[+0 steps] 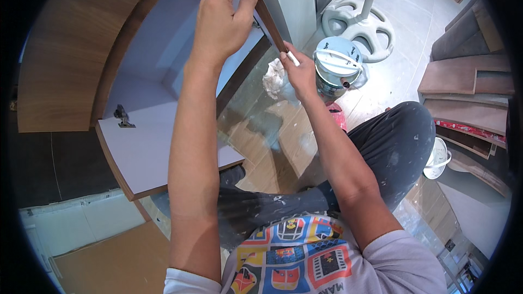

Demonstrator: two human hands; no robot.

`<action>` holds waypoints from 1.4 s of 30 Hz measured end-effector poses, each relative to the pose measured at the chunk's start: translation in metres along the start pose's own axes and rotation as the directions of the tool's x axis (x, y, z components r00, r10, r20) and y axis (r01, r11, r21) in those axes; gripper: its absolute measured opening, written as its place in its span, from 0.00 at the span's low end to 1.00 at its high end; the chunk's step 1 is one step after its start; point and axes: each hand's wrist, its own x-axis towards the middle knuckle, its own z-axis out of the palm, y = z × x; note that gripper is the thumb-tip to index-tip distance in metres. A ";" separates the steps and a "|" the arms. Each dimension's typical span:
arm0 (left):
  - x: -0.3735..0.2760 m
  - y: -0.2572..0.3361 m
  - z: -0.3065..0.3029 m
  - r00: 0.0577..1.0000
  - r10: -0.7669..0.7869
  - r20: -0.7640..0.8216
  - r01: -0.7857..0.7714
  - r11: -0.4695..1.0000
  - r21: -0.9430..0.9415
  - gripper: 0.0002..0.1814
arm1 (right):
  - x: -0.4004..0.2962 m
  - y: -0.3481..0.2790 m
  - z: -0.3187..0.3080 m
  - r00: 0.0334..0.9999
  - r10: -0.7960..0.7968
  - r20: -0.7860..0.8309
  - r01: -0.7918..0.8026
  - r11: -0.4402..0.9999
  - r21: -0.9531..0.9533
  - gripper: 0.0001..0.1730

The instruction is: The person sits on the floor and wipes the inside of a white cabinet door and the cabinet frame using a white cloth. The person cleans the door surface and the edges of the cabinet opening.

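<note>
My left hand [226, 16] is at the top of the view, thumb and fingers around the brown edge of an open cabinet door [269, 16]. Its fingertips are partly cut off by the frame. Lower down, my right hand [301, 71] pinches a small white stick-like piece [293, 58] at the lower end of that edge. What the piece is cannot be made out. To the left stands a wood-grain cabinet with a pale interior [151, 57]. A second open door [143, 151], white inside, carries a metal concealed hinge [122, 116].
A lidded paint bucket [337, 63] stands right of my right hand, near a crumpled cloth or paper [273, 77] and a red container [337, 115]. Behind are a fan base [359, 28] and stacked wood panels [461, 77]. A white pail [437, 159] sits beyond my knee.
</note>
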 end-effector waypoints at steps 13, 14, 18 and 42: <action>-0.001 0.002 0.000 1.000 -0.008 0.011 0.008 1.000 0.004 0.23 | -0.004 0.009 0.002 0.996 -0.083 -0.027 0.083 0.997 -0.004 0.23; 0.001 0.002 0.000 1.000 -0.001 0.006 0.001 1.000 0.004 0.23 | 0.000 0.009 0.001 0.999 -0.052 -0.015 0.052 0.999 -0.003 0.23; -0.006 0.004 0.001 0.999 -0.048 0.021 0.048 0.999 0.007 0.22 | -0.002 0.013 0.000 0.999 -0.027 -0.020 0.026 0.999 -0.026 0.23; -0.009 -0.001 -0.001 1.000 0.014 0.014 -0.015 1.000 0.027 0.28 | -0.021 0.137 -0.032 0.930 0.300 -0.214 -0.359 0.866 -0.347 0.22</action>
